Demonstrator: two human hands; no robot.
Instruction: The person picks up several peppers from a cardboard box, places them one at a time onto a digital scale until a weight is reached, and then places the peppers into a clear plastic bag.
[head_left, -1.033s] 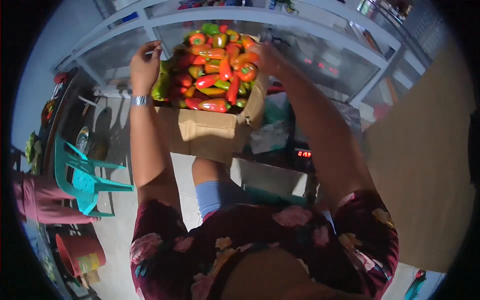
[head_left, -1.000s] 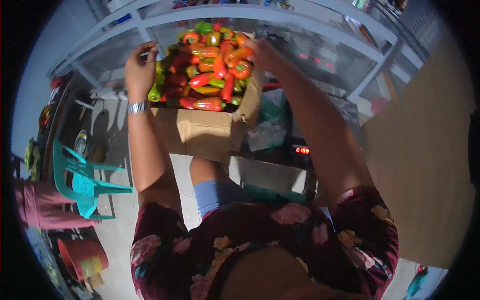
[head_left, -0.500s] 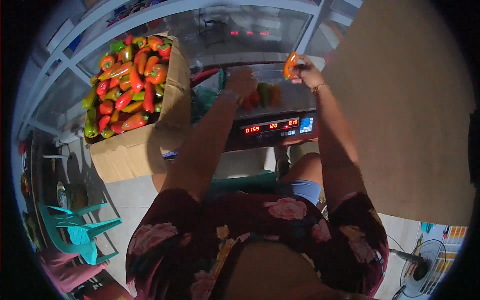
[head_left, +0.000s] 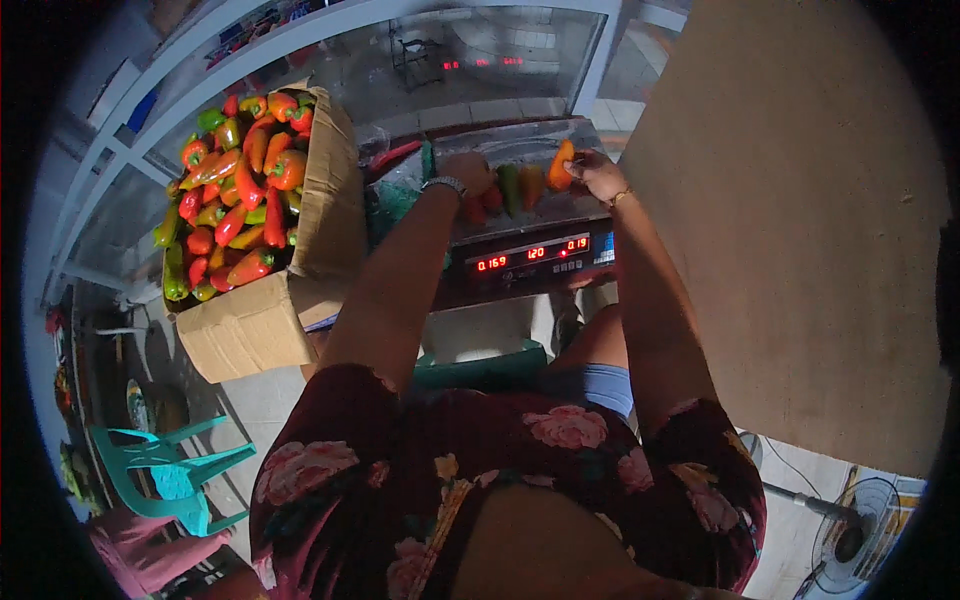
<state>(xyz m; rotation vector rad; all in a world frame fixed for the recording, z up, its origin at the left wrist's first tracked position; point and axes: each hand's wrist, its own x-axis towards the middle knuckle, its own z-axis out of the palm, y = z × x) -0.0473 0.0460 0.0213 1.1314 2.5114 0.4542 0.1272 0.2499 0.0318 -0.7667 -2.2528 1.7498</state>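
Observation:
Beneath both my hands is a digital scale with a flat metal pan [head_left: 575, 210] and a lit red display [head_left: 535, 253]. Red [head_left: 488, 200], green [head_left: 509, 188] and orange-brown [head_left: 531, 185] peppers lie side by side on the pan. My right hand [head_left: 597, 178] pinches an orange pepper [head_left: 561, 165] upright at the right end of this row. At the row's left end, my left hand [head_left: 468, 173] is curled beside the red peppers. Its fingertips are hidden, and what they grip cannot be made out.
To the left stands an open cardboard box [head_left: 330, 190] heaped with red, orange and green peppers [head_left: 235, 190]. Green plastic [head_left: 393, 205] lies between box and scale. A large brown board [head_left: 790, 230] fills the right side. A teal chair [head_left: 170, 470] and a fan [head_left: 850, 540] stand lower down.
My right hand has lowered the orange pepper toward the pan, next to the other peppers. My left hand stays at the row's left end. The whole view has shifted slightly.

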